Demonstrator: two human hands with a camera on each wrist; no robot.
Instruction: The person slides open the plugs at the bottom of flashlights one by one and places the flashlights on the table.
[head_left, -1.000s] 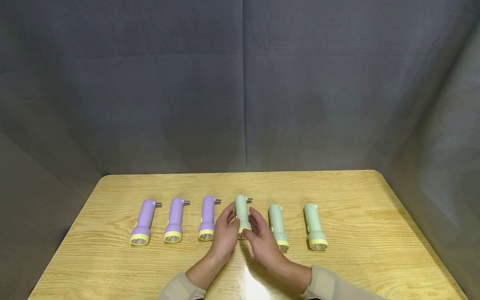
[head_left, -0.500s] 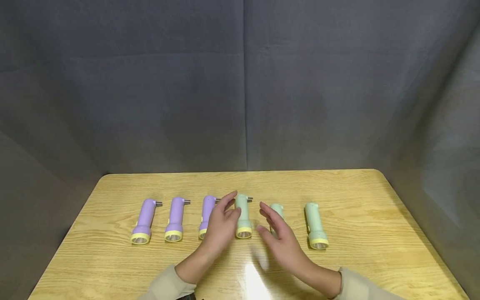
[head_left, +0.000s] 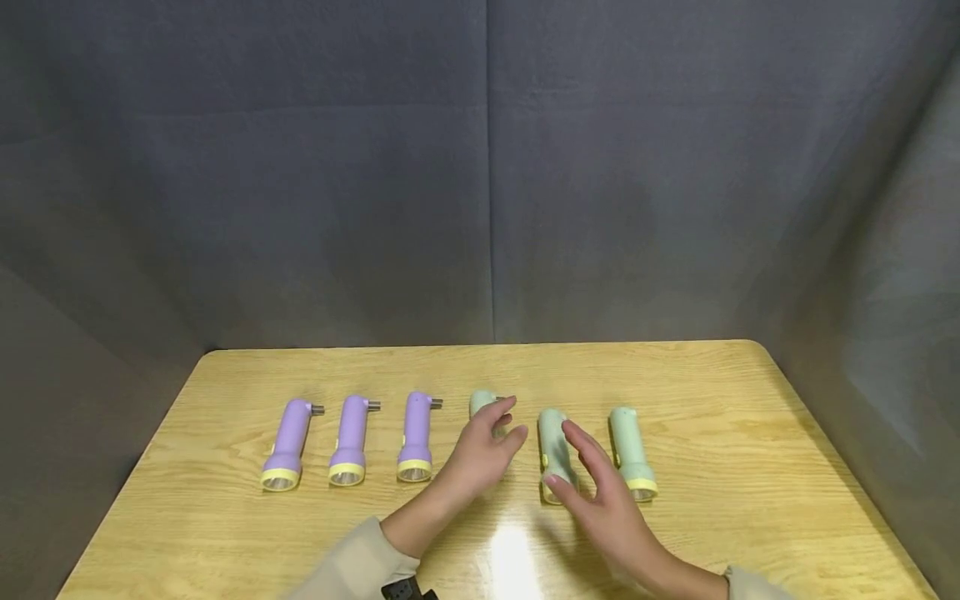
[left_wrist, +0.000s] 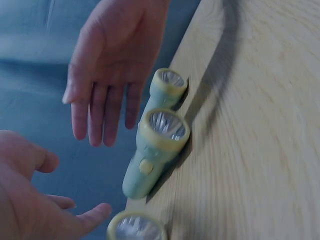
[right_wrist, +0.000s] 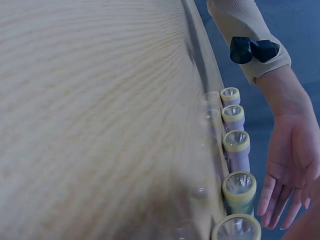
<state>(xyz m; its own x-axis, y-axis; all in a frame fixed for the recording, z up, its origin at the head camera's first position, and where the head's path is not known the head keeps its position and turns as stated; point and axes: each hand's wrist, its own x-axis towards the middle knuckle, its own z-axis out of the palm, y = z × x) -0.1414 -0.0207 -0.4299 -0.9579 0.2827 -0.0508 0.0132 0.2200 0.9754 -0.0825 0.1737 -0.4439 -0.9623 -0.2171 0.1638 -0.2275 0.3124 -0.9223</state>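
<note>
The middle green flashlight (head_left: 553, 440) lies on the wooden table (head_left: 225, 542) between my two hands, its yellow-rimmed lens end toward me and a small yellow button on its side. My right hand (head_left: 606, 496) is open beside it, thumb well apart from the straight fingers; in the head view my fingertips and thumb overlap the flashlight's edge, but I have hold of nothing. My left hand (head_left: 486, 446) is open too, fingers loosely extended and thumb apart, gripping nothing. It is in front of the left green flashlight (head_left: 482, 402), hiding most of it in the head view, so only its back end and a bit of prong show there; whether I touch it I cannot tell. The right green flashlight (head_left: 628, 442) lies just to the right of my right hand. Farther left, three purple flashlights (head_left: 350, 435) lie side by side, well apart from my left hand, their metal prongs pointing right and their lenses toward me. I wear beige sleeves (head_left: 352, 562), with a black device (head_left: 402, 590) at my left wrist, and dark grey cloth (head_left: 337, 208) hangs behind the table
</note>
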